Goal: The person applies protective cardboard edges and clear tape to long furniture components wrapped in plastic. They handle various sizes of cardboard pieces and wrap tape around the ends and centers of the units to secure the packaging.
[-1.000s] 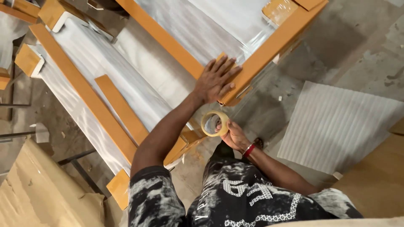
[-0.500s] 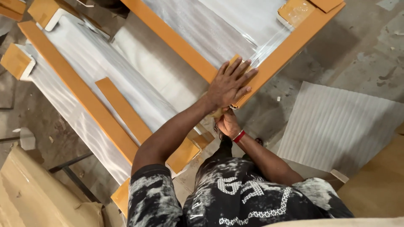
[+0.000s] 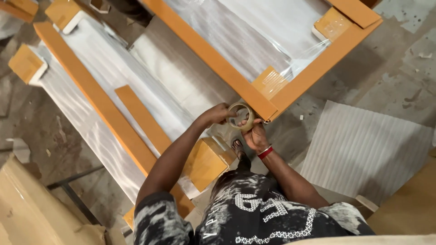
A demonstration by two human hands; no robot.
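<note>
Brown tape on a roll (image 3: 240,116) sits between both hands, right at the corner of a big flat panel (image 3: 254,31). The left hand (image 3: 217,114) is closed on the near side of the roll. The right hand (image 3: 255,134) is curled round the other side, with a red band (image 3: 265,152) on its wrist. Both hands hold the roll together.

The panel is wrapped in shiny clear plastic, and an orange-brown card strip (image 3: 210,55) runs along its edge. The roll touches the corner where two strips meet. A card patch (image 3: 270,82) is stuck just above that corner.

A second wrapped panel (image 3: 109,90) lies to the left, with its own long card strip (image 3: 93,97) and a short loose strip (image 3: 143,119) on top. A card corner block (image 3: 207,162) pokes out just under the left arm and sits close to the hands. More corner blocks (image 3: 27,64) sit at the far left.

A white ribbed sheet (image 3: 363,149) lies on the grey floor (image 3: 399,77) to the right, well apart from the hands. A foot in a sandal (image 3: 238,148) shows below the roll.
</note>
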